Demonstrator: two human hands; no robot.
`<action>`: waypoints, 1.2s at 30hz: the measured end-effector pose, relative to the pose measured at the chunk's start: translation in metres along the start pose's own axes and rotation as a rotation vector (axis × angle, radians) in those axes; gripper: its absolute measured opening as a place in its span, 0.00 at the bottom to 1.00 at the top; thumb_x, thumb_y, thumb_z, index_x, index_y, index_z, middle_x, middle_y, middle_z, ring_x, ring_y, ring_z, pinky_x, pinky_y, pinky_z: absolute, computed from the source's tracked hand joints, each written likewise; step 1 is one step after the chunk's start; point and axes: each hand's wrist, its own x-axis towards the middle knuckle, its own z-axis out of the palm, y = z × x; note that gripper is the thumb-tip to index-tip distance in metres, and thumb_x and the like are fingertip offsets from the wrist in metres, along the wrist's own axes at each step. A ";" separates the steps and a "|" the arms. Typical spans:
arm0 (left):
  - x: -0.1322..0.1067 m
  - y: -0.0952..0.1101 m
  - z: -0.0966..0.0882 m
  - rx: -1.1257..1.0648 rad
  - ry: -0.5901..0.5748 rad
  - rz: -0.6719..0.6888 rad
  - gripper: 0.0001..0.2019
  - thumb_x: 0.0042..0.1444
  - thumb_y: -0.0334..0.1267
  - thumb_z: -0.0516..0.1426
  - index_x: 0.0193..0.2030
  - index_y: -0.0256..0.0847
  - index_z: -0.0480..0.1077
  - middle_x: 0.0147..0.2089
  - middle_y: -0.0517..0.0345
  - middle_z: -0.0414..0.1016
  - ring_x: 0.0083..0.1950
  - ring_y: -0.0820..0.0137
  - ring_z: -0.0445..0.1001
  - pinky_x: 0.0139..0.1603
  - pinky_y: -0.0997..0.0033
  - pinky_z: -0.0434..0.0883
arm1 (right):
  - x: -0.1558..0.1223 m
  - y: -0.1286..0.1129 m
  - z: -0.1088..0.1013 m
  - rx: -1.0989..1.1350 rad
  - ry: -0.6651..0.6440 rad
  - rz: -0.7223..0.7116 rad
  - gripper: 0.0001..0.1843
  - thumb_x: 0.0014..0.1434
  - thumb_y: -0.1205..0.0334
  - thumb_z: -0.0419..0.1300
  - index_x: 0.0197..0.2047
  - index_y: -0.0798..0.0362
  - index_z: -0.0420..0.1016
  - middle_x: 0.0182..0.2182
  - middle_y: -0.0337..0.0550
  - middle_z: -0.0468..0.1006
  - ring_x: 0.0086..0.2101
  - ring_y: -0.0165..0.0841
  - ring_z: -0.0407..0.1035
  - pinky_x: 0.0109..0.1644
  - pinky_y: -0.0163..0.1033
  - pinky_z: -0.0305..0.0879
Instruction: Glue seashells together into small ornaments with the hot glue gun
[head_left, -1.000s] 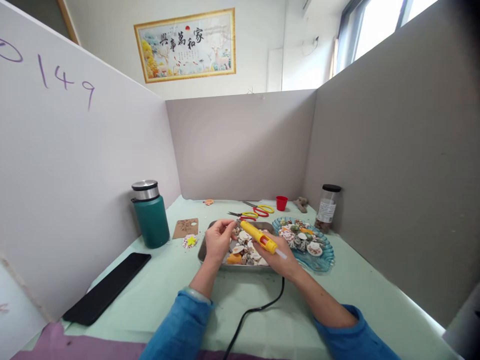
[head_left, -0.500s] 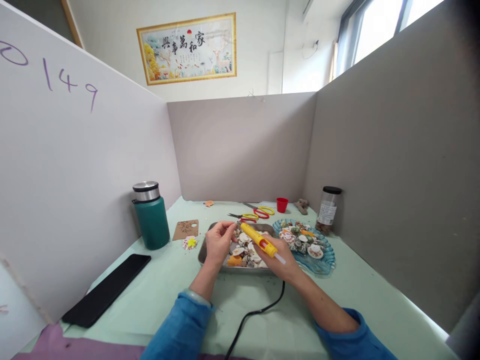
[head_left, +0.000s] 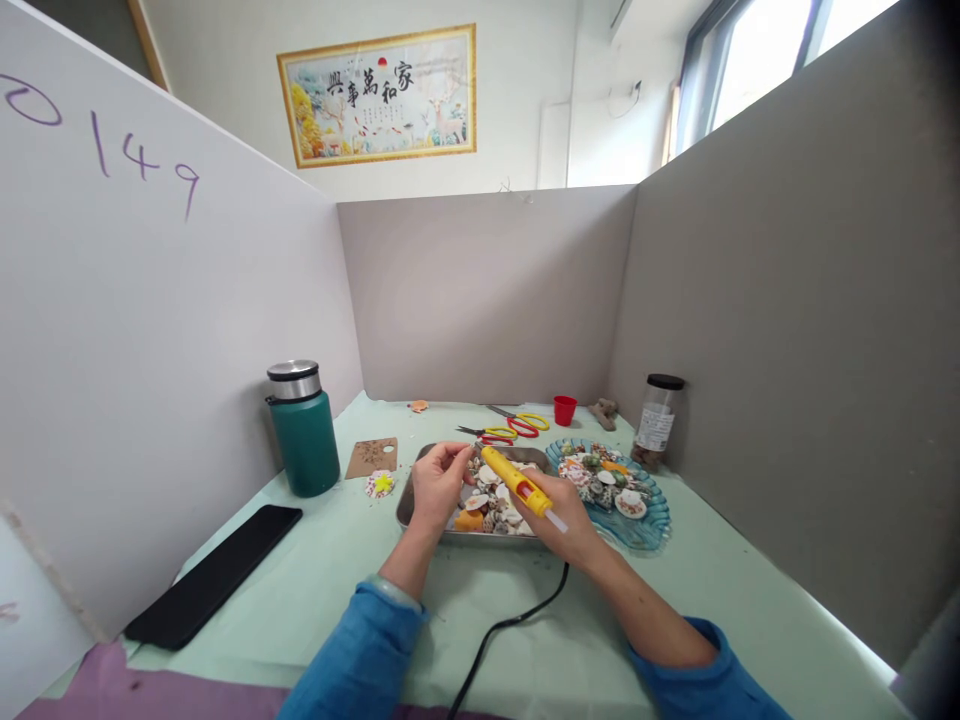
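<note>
In my right hand [head_left: 562, 515] is a yellow hot glue gun [head_left: 517, 482], with a whitish glue stick [head_left: 556, 521] poking out of its rear end. Its nozzle points up and left, close to the fingertips of my left hand [head_left: 439, 485]. Those fingers are pinched together over a metal tray [head_left: 495, 541]; whatever they hold is too small to name. Many seashells [head_left: 495, 495] fill the tray below both hands. A black cord [head_left: 517, 622] runs from beneath my right hand toward the front edge.
Right of the tray sits a blue glass dish [head_left: 649, 535] of shells. Scissors [head_left: 517, 420] and a red cup [head_left: 565, 410] lie behind. A green bottle [head_left: 306, 445], a brown card [head_left: 367, 460] and a black phone-like slab [head_left: 217, 575] are left. A lidded jar [head_left: 655, 425] stands by the right partition.
The rear of the glue gun has shifted slightly left and down within my right hand. My left hand stays in its pinch at the nozzle. The camera view has moved a little.
</note>
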 end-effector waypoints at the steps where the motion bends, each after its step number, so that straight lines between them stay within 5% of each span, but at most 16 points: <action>1: 0.000 0.000 0.000 0.000 0.001 0.000 0.13 0.48 0.47 0.59 0.32 0.38 0.73 0.17 0.64 0.69 0.19 0.74 0.69 0.26 0.75 0.66 | 0.000 0.000 0.000 -0.006 -0.007 -0.006 0.06 0.57 0.61 0.52 0.30 0.51 0.67 0.24 0.38 0.70 0.25 0.31 0.63 0.30 0.33 0.58; 20: 0.000 -0.002 -0.001 0.119 0.019 0.065 0.11 0.51 0.46 0.58 0.33 0.40 0.73 0.17 0.63 0.70 0.20 0.73 0.70 0.26 0.76 0.67 | 0.001 -0.002 -0.001 -0.038 -0.027 -0.029 0.05 0.55 0.64 0.52 0.31 0.52 0.68 0.26 0.41 0.73 0.26 0.31 0.64 0.31 0.34 0.57; 36: 0.002 0.000 0.002 -0.158 -0.042 -0.020 0.11 0.49 0.43 0.60 0.32 0.37 0.69 0.17 0.64 0.70 0.20 0.75 0.68 0.25 0.77 0.64 | 0.000 -0.006 -0.001 -0.108 0.002 -0.140 0.05 0.48 0.72 0.52 0.28 0.53 0.64 0.23 0.39 0.68 0.24 0.30 0.62 0.28 0.33 0.54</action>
